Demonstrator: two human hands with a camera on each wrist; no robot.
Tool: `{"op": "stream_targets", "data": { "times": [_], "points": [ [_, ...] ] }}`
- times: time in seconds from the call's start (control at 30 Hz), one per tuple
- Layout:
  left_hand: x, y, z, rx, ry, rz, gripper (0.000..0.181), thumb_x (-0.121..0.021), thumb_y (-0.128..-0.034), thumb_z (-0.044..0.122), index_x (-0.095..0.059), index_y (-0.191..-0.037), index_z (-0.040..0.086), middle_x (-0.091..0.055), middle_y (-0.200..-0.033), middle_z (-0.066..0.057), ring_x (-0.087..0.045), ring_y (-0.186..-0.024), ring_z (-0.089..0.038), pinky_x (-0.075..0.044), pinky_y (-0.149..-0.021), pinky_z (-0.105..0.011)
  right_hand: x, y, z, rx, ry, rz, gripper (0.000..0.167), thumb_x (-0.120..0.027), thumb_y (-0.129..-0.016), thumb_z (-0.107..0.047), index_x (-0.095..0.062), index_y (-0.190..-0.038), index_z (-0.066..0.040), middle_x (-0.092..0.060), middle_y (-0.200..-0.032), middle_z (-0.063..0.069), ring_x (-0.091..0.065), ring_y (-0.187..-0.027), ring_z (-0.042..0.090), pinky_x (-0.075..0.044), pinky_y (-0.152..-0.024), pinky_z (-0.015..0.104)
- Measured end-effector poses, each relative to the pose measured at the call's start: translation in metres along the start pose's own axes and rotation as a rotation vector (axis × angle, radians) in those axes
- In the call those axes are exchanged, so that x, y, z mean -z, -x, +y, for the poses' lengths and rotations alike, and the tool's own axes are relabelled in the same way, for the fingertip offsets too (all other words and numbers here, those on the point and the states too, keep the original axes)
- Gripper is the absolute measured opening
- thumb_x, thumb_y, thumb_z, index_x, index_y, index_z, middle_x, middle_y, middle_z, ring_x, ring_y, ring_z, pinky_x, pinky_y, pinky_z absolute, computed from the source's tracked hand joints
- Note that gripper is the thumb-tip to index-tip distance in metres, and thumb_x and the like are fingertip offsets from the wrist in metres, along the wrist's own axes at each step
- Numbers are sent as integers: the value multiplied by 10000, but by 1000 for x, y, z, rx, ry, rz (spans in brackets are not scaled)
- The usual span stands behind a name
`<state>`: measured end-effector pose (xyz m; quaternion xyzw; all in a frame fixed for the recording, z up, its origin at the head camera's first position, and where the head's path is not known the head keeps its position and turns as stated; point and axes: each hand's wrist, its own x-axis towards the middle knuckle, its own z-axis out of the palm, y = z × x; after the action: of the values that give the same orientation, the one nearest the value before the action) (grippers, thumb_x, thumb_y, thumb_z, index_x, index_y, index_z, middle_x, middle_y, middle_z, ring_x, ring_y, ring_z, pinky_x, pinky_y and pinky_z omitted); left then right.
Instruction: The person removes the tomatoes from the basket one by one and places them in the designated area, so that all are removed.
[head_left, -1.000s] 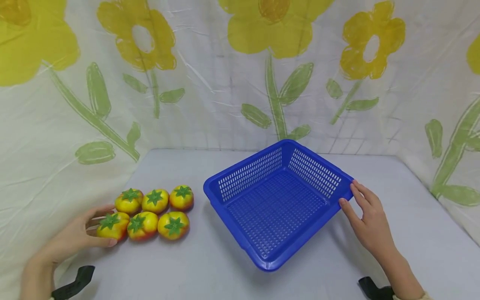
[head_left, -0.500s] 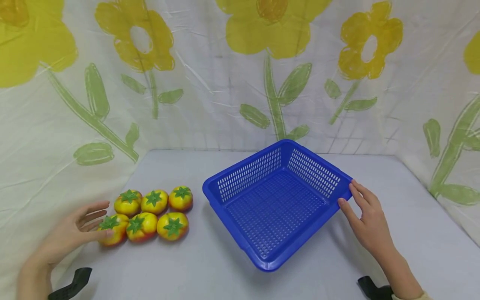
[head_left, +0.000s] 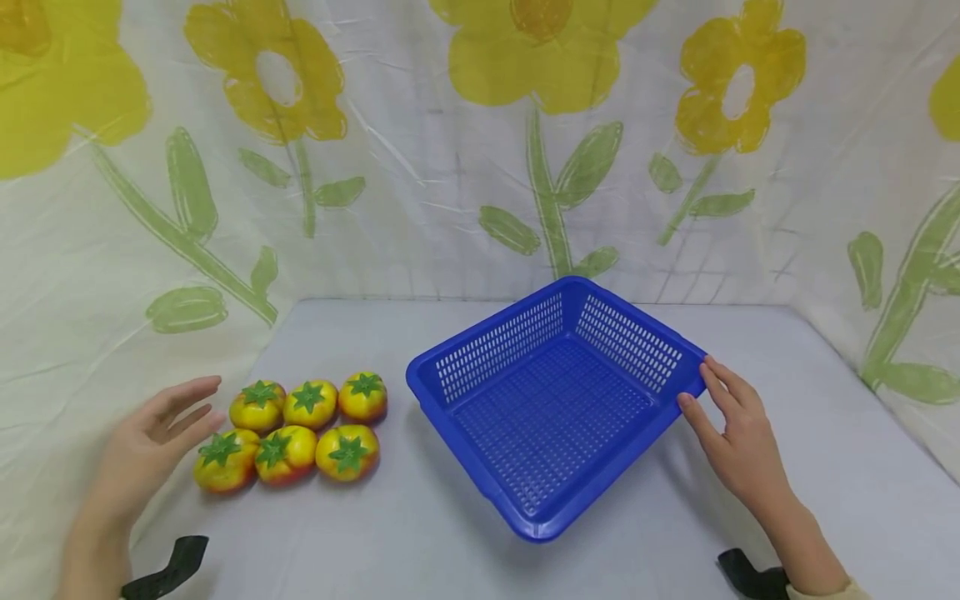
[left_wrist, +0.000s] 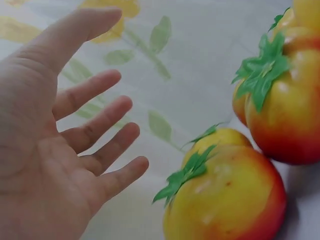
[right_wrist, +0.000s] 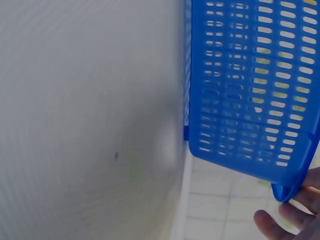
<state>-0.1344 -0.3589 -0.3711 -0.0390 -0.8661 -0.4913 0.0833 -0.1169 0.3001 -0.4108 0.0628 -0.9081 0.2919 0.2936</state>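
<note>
Two rows of yellow-red artificial tomatoes (head_left: 347, 452) with green star-shaped tops sit on the left of the table. My left hand (head_left: 153, 437) hovers just left of them, fingers spread and holding nothing. In the left wrist view a gap shows between its fingertips and the nearest tomato (left_wrist: 225, 195). A blue plastic basket (head_left: 480, 492) with slotted walls stands turned cornerwise in the middle, nothing inside it. At its right corner my right hand (head_left: 738, 433) holds the rim between thumb and fingers. The right wrist view shows fingers (right_wrist: 295, 215) against that blue rim.
A white table (head_left: 420, 533) carries everything. Behind it and along the sides hangs a pale curtain (head_left: 420, 167) printed with yellow flowers and green leaves. The table's far edge runs just behind the basket.
My left hand has let go of the front-left tomato and drawn back to the left, its fingers spreading. The tomatoes, the basket and my right hand stay in place.
</note>
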Motion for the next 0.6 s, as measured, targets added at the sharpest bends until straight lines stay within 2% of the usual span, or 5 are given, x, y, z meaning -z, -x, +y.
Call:
{"op": "stream_targets", "data": {
  "times": [0.23,0.37,0.47,0.53,0.6],
  "points": [
    [-22,-5,19,-81,-76,43,446,-668,-959,186,-544,-1383,122,-500,-1378,55,-472,-1166,22,-412,-867,-63,1,-2,0,-25,-11,-23,595,-623,-983,-270,-428,-1446,49,-375,-1509,202,-333,-1351,457,-340,-992,669],
    [-39,-10,32,-155,-95,33,406,-672,-956,181,-572,-1342,101,-507,-1357,-13,-450,-1210,-30,-370,-950,-84,4,-6,2,-50,-42,-36,596,-661,-961,-250,-449,-1442,32,-393,-1506,166,-420,-1289,435,-452,-955,239],
    [-53,-13,42,-186,-163,18,382,-649,-973,235,-583,-1320,90,-500,-1361,-75,-433,-1263,-186,-374,-1069,-327,6,-8,3,-77,-83,-46,600,-677,-952,-243,-454,-1442,23,-395,-1504,162,-432,-1281,423,-306,-821,-3],
    [-63,-14,48,-205,-213,7,388,-641,-976,274,-590,-1313,88,-496,-1369,-103,-422,-1274,-283,-351,-1068,-504,7,-10,3,-80,-92,-51,601,-676,-952,-245,-452,-1447,11,-392,-1503,167,-413,-1296,425,-302,-830,3],
    [-72,-15,55,-234,-245,-1,390,-641,-976,291,-597,-1301,79,-492,-1373,-128,-419,-1264,-370,-323,-1005,-649,8,-11,4,-64,-83,-43,588,-675,-952,-240,-463,-1441,7,-388,-1501,180,-380,-1317,442,-387,-955,155]
  ]
}}
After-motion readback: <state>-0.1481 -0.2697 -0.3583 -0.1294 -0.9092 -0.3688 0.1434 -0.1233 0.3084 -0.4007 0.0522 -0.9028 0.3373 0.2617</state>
